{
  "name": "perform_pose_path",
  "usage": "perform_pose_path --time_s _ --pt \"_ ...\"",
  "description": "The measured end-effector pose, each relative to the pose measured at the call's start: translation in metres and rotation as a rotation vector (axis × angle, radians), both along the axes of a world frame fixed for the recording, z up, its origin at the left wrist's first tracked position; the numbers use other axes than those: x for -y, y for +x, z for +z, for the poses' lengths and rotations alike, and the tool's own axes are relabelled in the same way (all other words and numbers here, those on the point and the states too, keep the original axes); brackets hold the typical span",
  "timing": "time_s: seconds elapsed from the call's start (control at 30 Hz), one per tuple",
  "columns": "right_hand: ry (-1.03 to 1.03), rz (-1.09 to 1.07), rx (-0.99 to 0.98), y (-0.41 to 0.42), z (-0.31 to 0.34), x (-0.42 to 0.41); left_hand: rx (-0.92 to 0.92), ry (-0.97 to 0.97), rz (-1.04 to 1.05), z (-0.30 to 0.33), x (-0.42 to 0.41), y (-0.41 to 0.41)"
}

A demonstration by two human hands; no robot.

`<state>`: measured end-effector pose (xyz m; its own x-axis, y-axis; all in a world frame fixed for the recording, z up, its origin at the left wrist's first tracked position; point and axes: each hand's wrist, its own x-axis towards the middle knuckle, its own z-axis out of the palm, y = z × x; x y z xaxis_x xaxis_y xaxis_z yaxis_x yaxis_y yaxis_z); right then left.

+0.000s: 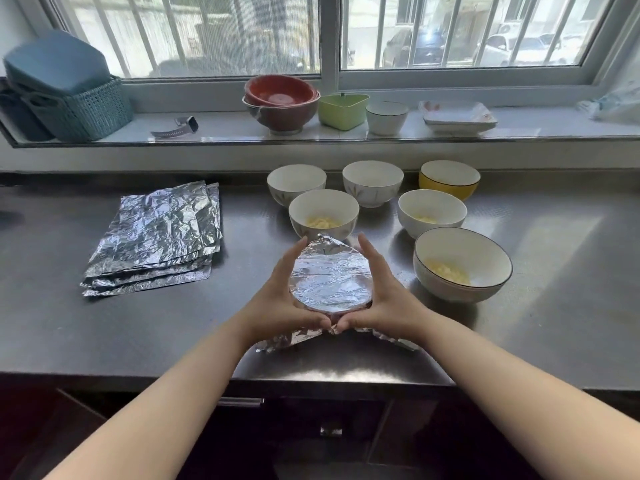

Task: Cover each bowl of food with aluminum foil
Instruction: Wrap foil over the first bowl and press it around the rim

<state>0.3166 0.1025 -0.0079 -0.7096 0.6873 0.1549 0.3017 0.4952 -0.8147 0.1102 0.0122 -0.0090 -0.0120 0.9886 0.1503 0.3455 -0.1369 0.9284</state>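
Note:
A foil-covered bowl (330,277) stands near the counter's front edge. My left hand (282,294) and my right hand (382,292) cup its two sides and press the foil down around the rim, thumbs meeting at the near side. Loose foil corners stick out below both wrists. A stack of foil sheets (157,239) lies to the left. Behind and to the right stand uncovered bowls: a white bowl (323,213) with yellow food, a second white one (432,213), a larger black-rimmed bowl (462,265), two white bowls (296,183) at the back, and a yellow bowl (449,180).
The steel counter (104,323) runs left to right. On the windowsill stand stacked red bowls (281,102), a green container (343,110), a white cup (387,116), square plates (457,116), a wristwatch (176,128) and teal baskets (65,98).

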Motion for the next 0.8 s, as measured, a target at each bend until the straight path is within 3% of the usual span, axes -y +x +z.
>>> perform_pose_path --time_s 0.43,0.8 --pt "-0.332 -0.027 -0.158 0.000 -0.034 0.003 0.190 -0.080 0.064 -0.029 -0.002 0.001" --pt "-0.290 -0.106 -0.039 -0.004 -0.024 0.006 -0.055 -0.178 0.094 -0.024 -0.003 -0.006"
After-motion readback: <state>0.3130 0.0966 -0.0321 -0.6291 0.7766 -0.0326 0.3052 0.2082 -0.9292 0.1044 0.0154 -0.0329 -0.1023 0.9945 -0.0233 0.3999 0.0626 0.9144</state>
